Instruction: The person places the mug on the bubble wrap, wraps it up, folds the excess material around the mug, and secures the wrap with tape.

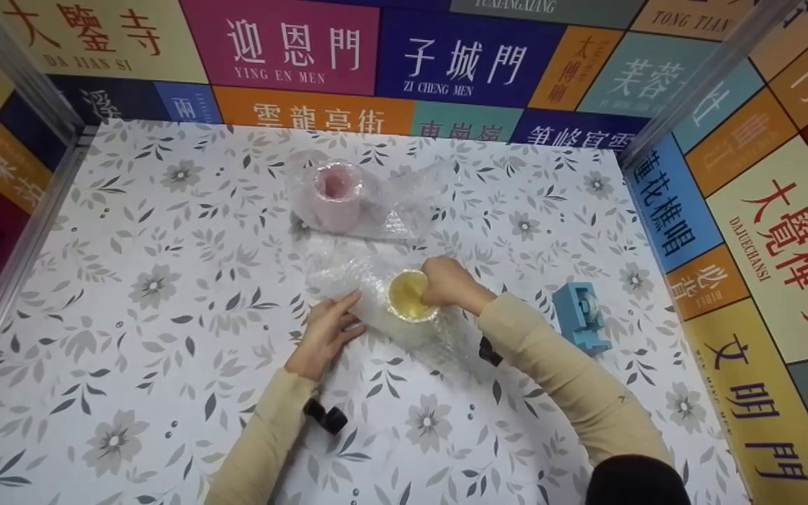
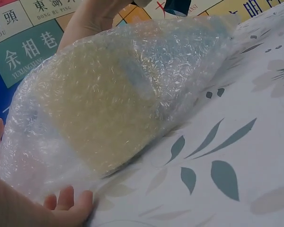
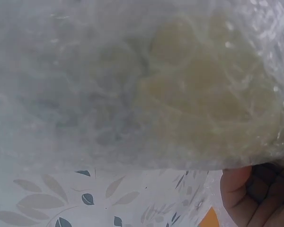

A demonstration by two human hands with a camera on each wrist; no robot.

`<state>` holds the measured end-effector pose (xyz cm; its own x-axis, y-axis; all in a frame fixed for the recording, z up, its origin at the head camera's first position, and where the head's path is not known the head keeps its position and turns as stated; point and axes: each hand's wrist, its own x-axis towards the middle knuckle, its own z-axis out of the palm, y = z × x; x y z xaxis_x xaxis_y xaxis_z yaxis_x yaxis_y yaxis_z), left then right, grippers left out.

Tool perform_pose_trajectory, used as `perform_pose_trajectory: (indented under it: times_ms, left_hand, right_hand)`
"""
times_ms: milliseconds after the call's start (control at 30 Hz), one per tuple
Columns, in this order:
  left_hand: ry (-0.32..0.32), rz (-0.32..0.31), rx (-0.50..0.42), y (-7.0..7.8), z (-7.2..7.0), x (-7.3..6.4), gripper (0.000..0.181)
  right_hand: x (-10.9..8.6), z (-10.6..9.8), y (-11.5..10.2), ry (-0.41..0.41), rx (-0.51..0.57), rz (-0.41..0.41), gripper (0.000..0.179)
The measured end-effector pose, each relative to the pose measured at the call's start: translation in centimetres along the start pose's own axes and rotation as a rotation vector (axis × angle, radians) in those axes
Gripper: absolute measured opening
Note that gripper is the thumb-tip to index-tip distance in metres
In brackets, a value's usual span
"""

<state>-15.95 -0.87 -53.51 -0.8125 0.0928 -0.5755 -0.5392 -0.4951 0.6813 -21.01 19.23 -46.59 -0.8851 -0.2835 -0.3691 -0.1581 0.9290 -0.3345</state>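
A yellow cup [image 1: 404, 298] stands with its mouth up, bubble wrap [image 1: 435, 344] around its sides and spread out beyond it. My right hand [image 1: 449, 282] is at the right of the rim, its curled fingers pinching the wrap there and reaching over the edge; the fingertips are partly hidden. Left of the cup, my left hand [image 1: 327, 333] has its fingers loosely extended and touches the edge of the wrap. In the left wrist view, the cup's yellow side [image 2: 104, 109] shows through the wrap, with the left fingers [image 2: 68, 203] at its lower edge.
Behind the yellow cup stands a pink cup [image 1: 338, 203], also in bubble wrap [image 1: 404, 210]. A blue tape dispenser [image 1: 578, 315] sits to the right, beside the right forearm. The flower-patterned tabletop [image 1: 116, 315] is bordered by colourful lettered panels [image 1: 285, 45].
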Motion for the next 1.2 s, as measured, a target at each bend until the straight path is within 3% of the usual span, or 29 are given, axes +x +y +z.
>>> perform_pose_trajectory:
  times_ms: [267, 433, 700, 933, 1200]
  left_hand:
    - [-0.048, 0.083, -0.034, -0.6, 0.2, 0.2, 0.037]
    - [-0.013, 0.185, -0.011, -1.2, 0.8, 0.3, 0.046]
    - [0.117, 0.430, 0.333, -1.7, 1.8, 0.2, 0.030]
    - [0.115, 0.760, 0.674, -2.0, 2.2, -0.3, 0.018]
    - [0.087, 1.059, 0.916, -2.6, 2.2, -0.3, 0.009]
  right_hand:
    - [0.1, 0.4, 0.0, 0.038, -0.049, -0.042, 0.021]
    - [0.1, 0.4, 0.0, 0.044, -0.045, -0.037, 0.018]
    - [0.0, 0.4, -0.2, 0.036, -0.024, -0.013, 0.015]
    - [0.0, 0.4, -0.3, 0.049, -0.049, -0.018, 0.013]
    - [-0.1, 0.5, -0.4, 0.056, -0.038, -0.036, 0.014]
